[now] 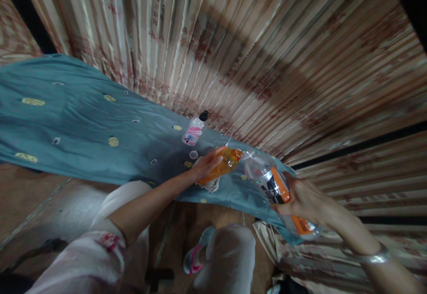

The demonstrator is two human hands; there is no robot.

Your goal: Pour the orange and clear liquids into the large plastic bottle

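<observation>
We've got our left hand (pixel 208 165) wrapped around a small bottle of orange liquid (pixel 223 166), tilted so its long axis points right and a bit up — its open neck nearly meets the mouth of the bigger clear plastic bottle (pixel 274 186) gripped in our right hand (pixel 300 199). Fingers curl around both; no gap. The big one has an orange-and-black label, is mostly empty and angles up-left. Both hover over the wrinkly teal cloth (pixel 83 125), with a white cap (pixel 194 154) and a pink-labelled pump bottle (pixel 194 130) just behind.
</observation>
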